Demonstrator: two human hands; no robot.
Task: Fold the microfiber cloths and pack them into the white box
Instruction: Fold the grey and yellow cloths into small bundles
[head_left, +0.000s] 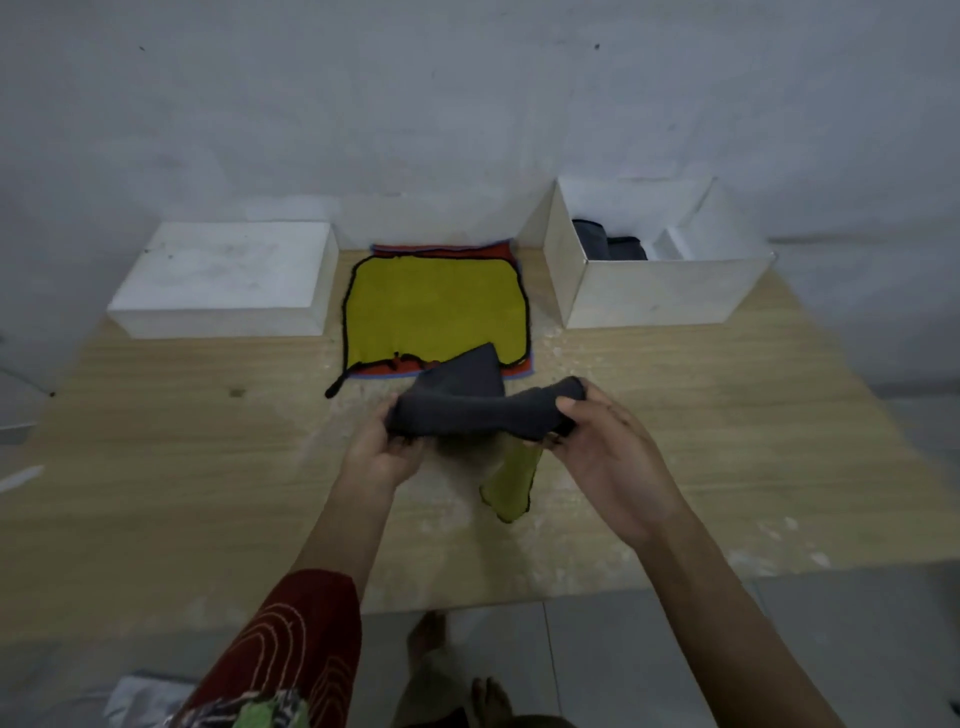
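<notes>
My left hand (382, 449) and right hand (605, 457) each grip one end of a dark grey cloth (462, 408), held over the wooden surface (182, 467). A yellow corner of it hangs down between them. Beyond it, a yellow cloth (436, 306) lies flat on top of a stack. Farther right stands the open white box (649, 296) with dark folded cloths (610, 244) inside. Farther left sits a closed shallow box (223, 275).

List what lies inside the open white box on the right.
Dark folded cloths sit in the left part of the box, and a white insert on the right. The front wall hides the floor and how many cloths are stacked.
</notes>
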